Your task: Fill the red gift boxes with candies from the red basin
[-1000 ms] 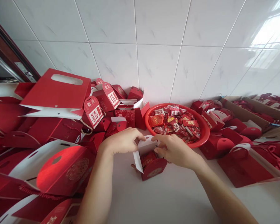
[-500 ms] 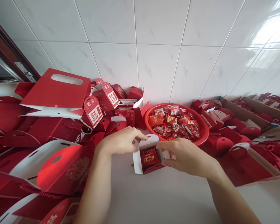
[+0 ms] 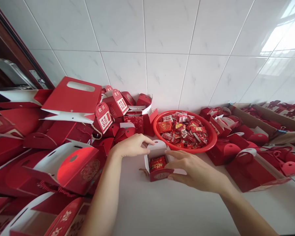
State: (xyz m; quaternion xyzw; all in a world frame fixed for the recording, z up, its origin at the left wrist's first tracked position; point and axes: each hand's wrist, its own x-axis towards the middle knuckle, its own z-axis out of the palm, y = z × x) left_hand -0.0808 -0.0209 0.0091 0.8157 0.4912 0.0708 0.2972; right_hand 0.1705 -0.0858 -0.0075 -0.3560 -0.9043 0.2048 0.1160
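A small red gift box [image 3: 159, 176] stands open on the light tabletop, its white inner back flap [image 3: 159, 146] raised. Red candy packets [image 3: 158, 163] with gold print lie inside it. My left hand [image 3: 134, 146] is at the box's back left corner, thumb and forefinger closed in on the edge of the card. On the right side, my right hand [image 3: 194, 168] has its thumb and fingers apart around the white side flap, the fingertips close to the card. Whether those fingertips press on it is hard to tell.
Behind the box stands a red plastic basket [image 3: 214, 141] full of wrapped candies. Red gift boxes [image 3: 81, 170] are piled on the left, and more boxes [image 3: 255, 170] lie on the right beside cardboard cartons [image 3: 248, 119]. A tiled wall [image 3: 167, 72] rises behind.
The box's left and front sides have come up closer round the packets. My right thumb has drawn a little away from the box front. The view has shifted slightly left.
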